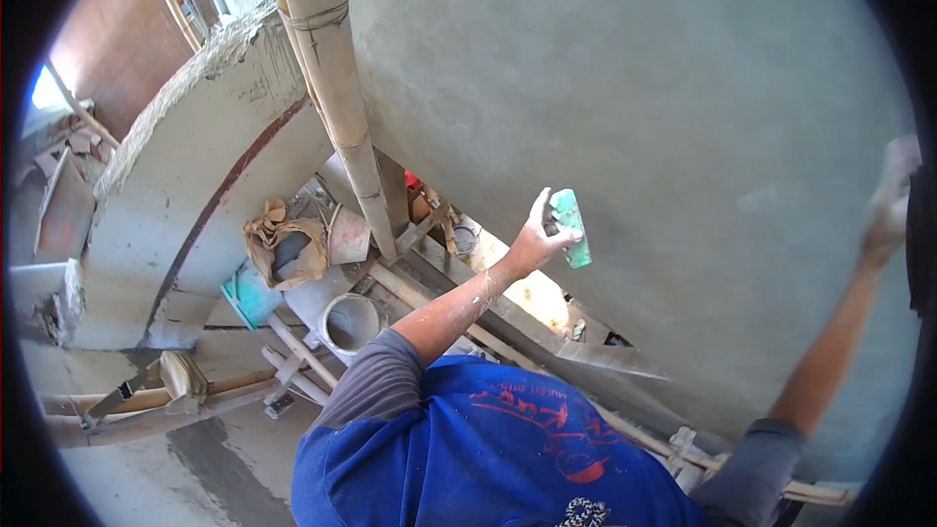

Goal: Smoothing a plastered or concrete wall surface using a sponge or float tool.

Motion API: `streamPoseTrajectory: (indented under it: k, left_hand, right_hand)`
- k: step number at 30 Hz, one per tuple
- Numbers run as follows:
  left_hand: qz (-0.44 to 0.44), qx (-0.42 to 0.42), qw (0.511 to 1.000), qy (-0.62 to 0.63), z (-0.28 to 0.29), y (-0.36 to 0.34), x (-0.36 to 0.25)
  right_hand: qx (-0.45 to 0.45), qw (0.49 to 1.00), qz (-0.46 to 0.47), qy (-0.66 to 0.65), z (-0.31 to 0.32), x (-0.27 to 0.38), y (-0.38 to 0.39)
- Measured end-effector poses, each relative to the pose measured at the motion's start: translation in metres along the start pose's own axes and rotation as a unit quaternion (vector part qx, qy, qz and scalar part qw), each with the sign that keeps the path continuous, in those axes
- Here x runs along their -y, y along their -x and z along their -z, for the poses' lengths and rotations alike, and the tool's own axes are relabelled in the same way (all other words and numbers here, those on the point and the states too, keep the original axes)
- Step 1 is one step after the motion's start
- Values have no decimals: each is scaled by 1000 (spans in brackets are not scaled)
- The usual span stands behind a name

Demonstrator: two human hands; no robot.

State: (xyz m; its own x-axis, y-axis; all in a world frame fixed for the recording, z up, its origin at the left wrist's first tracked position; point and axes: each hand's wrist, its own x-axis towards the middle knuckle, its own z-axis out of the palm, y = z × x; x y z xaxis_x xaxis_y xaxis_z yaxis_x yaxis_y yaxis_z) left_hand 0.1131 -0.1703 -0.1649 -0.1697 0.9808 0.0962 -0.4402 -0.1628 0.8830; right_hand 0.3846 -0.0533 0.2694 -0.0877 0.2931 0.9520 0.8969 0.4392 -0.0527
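We held a green plastering float at the centre of the frame, our left hand clamped on it against the grey plastered wall. Our right hand, at the far right edge, was blurred, so we could not tell its grip. A bamboo pole stood upper centre, with a bucket below it.

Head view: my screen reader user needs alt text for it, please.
A person's left hand presses a green rectangular plastic float against a smooth grey plastered wall, while the right hand rests on it farther right. Below stand a bamboo scaffold pole and a grey bucket.
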Motion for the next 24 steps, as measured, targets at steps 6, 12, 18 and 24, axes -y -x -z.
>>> streamPoseTrajectory:
  k: [6, 12, 18, 24]
  left_hand:
    - [101, 184, 975, 75, -30, 24, -37]
    - [121, 309, 943, 31, -56, 30, -34]
    - [240, 388, 883, 109, -83, 32, -25]
    - [299, 436, 846, 69, -85, 19, -11]
  right_hand:
    - [364, 667, -435, -482, -8, 12, 356]
    - [319, 29, -529, -786, 19, 81, 440]
    - [176, -122, -461, -861, 40, 91, 444]
    - [113, -141, -456, -871, 48, 86, 427]
